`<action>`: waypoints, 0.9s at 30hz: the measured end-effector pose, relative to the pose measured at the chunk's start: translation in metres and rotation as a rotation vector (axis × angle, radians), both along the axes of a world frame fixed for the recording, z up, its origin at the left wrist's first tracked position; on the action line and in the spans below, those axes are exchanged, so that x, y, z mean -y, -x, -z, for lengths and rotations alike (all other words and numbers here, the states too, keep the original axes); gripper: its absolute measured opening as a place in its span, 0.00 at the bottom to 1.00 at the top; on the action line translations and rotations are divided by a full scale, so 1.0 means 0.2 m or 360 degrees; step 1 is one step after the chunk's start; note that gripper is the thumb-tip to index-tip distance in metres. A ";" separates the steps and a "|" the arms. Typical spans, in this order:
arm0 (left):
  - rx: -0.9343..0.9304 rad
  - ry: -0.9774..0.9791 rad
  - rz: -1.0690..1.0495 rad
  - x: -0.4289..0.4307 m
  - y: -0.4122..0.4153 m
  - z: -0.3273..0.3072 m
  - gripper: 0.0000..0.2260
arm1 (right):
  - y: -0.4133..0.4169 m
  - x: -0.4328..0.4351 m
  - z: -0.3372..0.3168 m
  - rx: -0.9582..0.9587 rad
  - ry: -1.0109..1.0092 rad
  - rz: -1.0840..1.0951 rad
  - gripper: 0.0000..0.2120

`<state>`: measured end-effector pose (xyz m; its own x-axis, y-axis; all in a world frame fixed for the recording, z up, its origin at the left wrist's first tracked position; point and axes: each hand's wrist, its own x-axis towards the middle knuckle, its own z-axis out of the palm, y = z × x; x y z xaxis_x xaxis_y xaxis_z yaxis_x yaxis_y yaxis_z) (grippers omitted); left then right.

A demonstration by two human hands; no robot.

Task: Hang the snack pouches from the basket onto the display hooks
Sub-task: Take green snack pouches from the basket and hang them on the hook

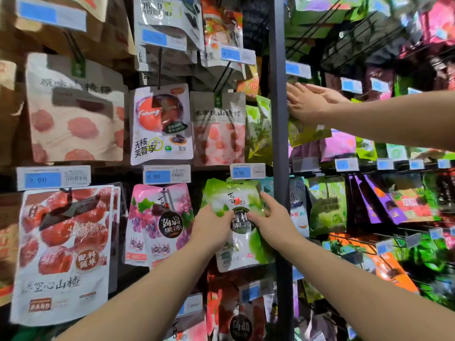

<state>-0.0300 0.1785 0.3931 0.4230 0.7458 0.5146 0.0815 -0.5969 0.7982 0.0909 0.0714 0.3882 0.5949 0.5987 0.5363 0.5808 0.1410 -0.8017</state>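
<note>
My left hand (213, 225) and right hand (272, 219), close together, both grip the green pouch (232, 194) marked 果冻, up against the display rack just below the price tag (247, 171) reading 4.90.

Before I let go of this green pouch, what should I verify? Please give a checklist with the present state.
1. Left hand and right hand grip the green jelly pouch: ok.
2. Pouch hole threaded on its hook: cannot tell, the top edge is blurred and the hook is hidden.
3. Label faces outward: ok.
4. Pouch sits below the 4.90 price tag: ok.
5. Another person's hands, in the next bay, are apart from the pouch: ok.
</note>
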 end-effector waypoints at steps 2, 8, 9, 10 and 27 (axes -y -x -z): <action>-0.0118 -0.0113 -0.0096 0.01 -0.06 -0.04 0.17 | -0.05 -0.03 -0.02 0.0026 0.0006 0.0100 0.34; -0.0102 -0.0113 -0.0170 0.03 -0.17 -0.13 0.24 | -0.05 -0.05 -0.11 0.0061 0.0067 0.0324 0.27; -0.0089 -0.0111 -0.0186 0.02 -0.18 -0.13 0.28 | -0.05 -0.06 -0.12 0.0034 0.0084 0.0342 0.30; -0.0076 -0.0101 -0.0201 0.02 -0.18 -0.12 0.33 | -0.05 -0.06 -0.11 -0.0003 0.0103 0.0356 0.32; -0.0187 -0.0547 -0.0371 0.00 -0.18 -0.06 0.26 | -0.11 -0.14 -0.07 0.0047 0.0060 0.0387 0.25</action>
<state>0.0054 0.1789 0.4058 0.3337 0.6220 0.7084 0.3241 -0.7813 0.5333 0.1120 0.0991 0.4030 0.7082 0.4600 0.5356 0.6173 -0.0355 -0.7859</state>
